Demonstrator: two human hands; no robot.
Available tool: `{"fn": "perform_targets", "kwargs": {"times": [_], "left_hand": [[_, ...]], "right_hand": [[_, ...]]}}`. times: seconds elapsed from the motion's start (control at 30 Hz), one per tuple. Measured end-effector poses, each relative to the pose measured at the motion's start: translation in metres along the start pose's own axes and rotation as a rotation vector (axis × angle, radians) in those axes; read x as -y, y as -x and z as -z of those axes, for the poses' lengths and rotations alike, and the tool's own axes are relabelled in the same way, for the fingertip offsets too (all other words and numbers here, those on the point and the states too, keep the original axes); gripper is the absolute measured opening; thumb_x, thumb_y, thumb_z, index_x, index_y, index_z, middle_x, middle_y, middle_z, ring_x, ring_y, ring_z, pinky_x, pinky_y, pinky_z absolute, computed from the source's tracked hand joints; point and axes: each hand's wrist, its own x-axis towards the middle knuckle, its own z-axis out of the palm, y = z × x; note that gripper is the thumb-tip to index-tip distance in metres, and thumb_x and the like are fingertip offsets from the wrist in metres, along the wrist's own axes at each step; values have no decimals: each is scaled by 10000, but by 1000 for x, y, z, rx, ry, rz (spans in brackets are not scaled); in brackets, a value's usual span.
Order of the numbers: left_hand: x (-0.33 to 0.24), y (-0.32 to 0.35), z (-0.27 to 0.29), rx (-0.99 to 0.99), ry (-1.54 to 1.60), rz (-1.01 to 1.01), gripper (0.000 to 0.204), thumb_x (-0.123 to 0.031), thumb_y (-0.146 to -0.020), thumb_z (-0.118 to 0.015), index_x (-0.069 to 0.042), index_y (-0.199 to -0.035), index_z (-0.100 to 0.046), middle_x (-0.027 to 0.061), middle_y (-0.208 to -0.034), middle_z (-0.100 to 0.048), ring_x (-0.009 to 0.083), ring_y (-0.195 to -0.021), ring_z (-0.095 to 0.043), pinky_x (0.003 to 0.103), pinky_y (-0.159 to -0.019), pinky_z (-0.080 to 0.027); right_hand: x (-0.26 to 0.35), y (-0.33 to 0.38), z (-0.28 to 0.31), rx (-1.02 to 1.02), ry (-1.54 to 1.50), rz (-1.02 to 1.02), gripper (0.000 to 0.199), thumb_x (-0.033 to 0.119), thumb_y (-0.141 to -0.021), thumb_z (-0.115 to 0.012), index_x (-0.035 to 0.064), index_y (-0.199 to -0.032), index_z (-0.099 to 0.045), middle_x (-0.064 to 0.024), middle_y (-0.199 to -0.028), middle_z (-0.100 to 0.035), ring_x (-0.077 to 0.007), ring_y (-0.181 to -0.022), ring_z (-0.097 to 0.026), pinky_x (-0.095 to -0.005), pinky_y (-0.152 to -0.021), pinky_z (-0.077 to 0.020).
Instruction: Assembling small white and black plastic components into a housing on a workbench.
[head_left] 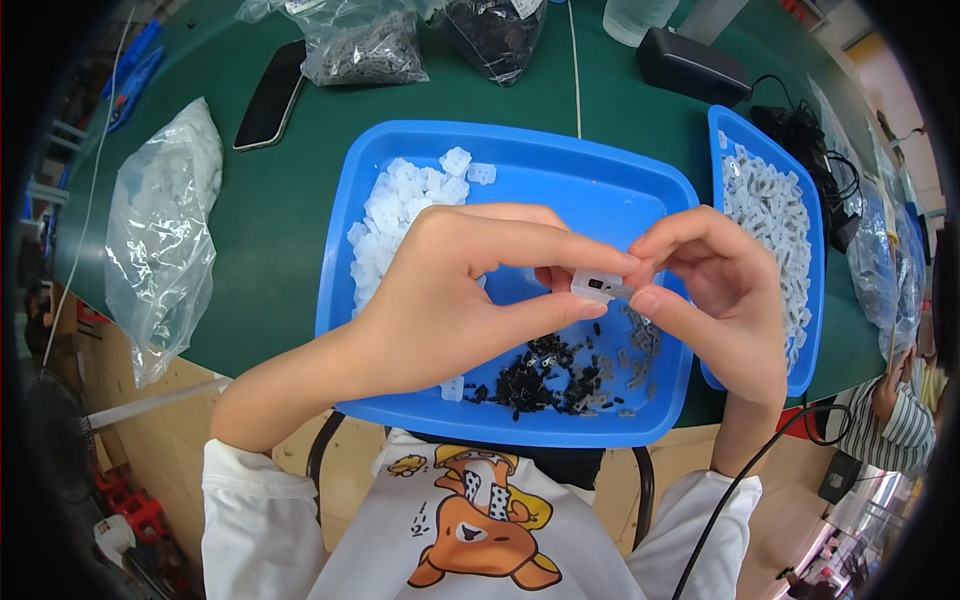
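Note:
Over the blue tray [610,170], my left hand [450,285] pinches a small white translucent plastic piece [585,286] with a black insert [596,284] in it. Thumb and forefinger of my right hand [725,300] close on a small grey part [621,292] at the right side of that piece. Whether the grey part sits inside the white piece or only touches it, I cannot tell. White plastic pieces [395,205] are heaped at the tray's left. Black small parts [535,385] and loose grey parts [640,345] lie at its near side.
A second blue tray [715,150] at the right holds many light grey parts [770,220]. A phone [270,97], a clear plastic bag [165,230], bags of parts [365,50] and a black box [692,66] surround the trays on the green table. A black cable [715,525] hangs near my right arm.

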Motion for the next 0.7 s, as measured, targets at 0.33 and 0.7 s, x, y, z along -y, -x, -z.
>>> {"fn": "perform_targets", "kwargs": {"times": [0.33,0.7], "left_hand": [[6,1,-2,63,40,-50,339,7,-705,-798,-57,-1036,-761,81,-799,-710,140,-696,-627,262,-648,-466],[2,1,-1,64,-78,-49,356,9,-718,-782,-75,-1062,-755,72,-793,-699,152,-695,-625,265,-637,-471]], "right_hand": [[-4,2,-1,54,-41,-9,290,-70,-787,-743,-28,-1047,-623,-96,-990,-666,-150,-877,-644,-286,-812,-510],[-3,2,-5,11,14,-38,254,-61,-819,-715,-20,-1050,-616,-86,-991,-666,-144,-879,-637,-286,-822,-511]]}}
